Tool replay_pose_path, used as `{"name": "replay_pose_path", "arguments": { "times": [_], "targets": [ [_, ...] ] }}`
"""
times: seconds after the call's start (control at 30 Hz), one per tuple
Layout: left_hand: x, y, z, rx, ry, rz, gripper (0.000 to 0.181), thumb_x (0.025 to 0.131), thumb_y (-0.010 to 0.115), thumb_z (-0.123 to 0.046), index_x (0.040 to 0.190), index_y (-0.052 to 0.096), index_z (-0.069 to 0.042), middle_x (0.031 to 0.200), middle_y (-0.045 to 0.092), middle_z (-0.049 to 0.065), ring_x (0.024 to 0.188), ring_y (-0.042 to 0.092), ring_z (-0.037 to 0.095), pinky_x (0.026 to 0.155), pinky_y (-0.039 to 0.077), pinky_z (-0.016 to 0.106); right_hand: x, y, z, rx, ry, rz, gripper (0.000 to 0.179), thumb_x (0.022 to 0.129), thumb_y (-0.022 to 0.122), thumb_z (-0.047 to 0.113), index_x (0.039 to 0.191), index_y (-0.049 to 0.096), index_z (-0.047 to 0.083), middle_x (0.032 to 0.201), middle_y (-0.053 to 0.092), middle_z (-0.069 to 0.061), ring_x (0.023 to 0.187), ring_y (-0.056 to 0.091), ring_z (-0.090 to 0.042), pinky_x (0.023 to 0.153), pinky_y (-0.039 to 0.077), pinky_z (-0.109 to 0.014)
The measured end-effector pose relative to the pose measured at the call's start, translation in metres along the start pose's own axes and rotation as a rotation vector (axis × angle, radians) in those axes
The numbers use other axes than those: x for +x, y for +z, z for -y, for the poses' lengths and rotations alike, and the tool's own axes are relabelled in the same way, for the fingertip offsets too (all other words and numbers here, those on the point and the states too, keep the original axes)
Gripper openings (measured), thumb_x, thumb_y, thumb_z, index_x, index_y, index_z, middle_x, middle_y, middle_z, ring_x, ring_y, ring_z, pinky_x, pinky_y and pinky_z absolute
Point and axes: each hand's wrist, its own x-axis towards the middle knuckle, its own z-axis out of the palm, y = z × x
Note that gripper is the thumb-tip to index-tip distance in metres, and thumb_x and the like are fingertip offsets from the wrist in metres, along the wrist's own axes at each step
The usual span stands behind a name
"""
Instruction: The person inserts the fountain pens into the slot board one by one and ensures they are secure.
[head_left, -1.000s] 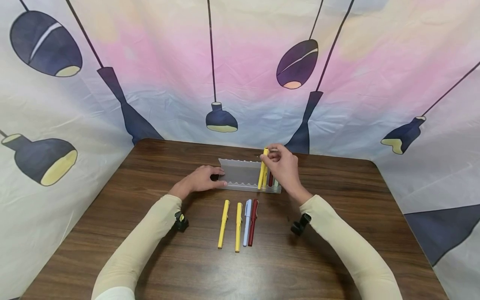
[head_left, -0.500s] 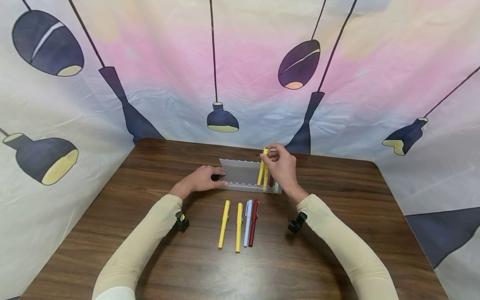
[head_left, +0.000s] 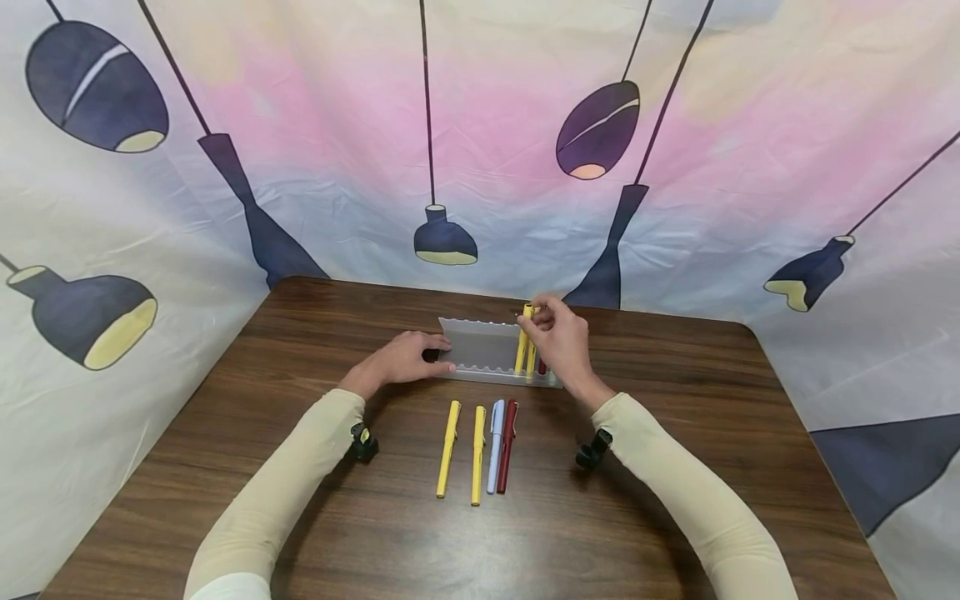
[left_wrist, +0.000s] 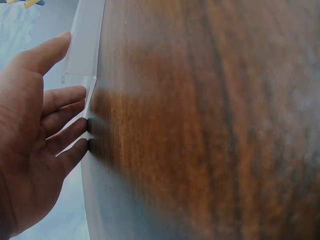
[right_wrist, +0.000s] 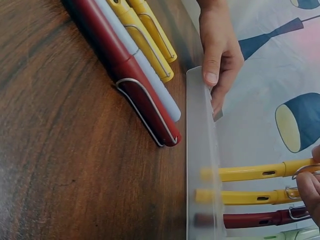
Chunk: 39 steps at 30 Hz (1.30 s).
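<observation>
Pinching a yellow pen (head_left: pixel 522 345), the right hand (head_left: pixel 562 340) partly hides a red pen (head_left: pixel 542 367).

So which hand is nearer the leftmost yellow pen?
Left. The left hand is beyond that pen, at the left end of the rack; the right hand, farther right, pinches another yellow pen.

The head view looks forward and down from above across the tabletop (head_left: pixel 480 550), while both wrist views, turned sideways, look from low and close, sharing the left fingers (left_wrist: pixel 65 98) at one end of the clear tray (left_wrist: pixel 85 42).
</observation>
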Motion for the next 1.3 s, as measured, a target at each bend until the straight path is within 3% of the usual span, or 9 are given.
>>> {"name": "replay_pose_path", "arguments": {
  "times": [0.23,0.7,1.3],
  "targets": [
    [-0.0014,-0.0004,-0.0019,-0.003,-0.001,0.008,0.066,0.096,0.063,-0.057,0.14,0.063,-0.006,0.15,0.054,0.016,0.141,0.047,0.038,0.117,0.034,0.057,-0.0006,0.0027,-0.0014,-0.05,-0.003,0.01,0.028,0.095,0.076,0.029,0.115,0.069,0.01,0.089,0.074,-0.006,0.078,0.072,-0.019,0.07,0.06,-0.04],
    [-0.0009,-0.0002,-0.0019,-0.01,0.001,0.008,0.064,0.097,0.064,-0.054,0.14,0.063,-0.006,0.15,0.054,0.016,0.142,0.047,0.036,0.116,0.037,0.054,0.001,0.0039,-0.0014,-0.149,-0.109,-0.023,0.031,0.094,0.077,0.028,0.119,0.072,0.011,0.08,0.073,-0.002,0.063,0.065,-0.017,0.063,0.053,-0.041],
    [-0.0016,-0.0001,-0.0026,-0.011,-0.012,0.005,0.065,0.096,0.065,-0.054,0.14,0.063,-0.006,0.15,0.054,0.015,0.142,0.047,0.036,0.117,0.036,0.054,0.0004,-0.0008,0.0029,-0.198,-0.109,0.026,0.034,0.095,0.071,0.019,0.128,0.071,0.008,0.091,0.078,-0.007,0.071,0.072,-0.019,0.069,0.058,-0.045]
  ]
}}
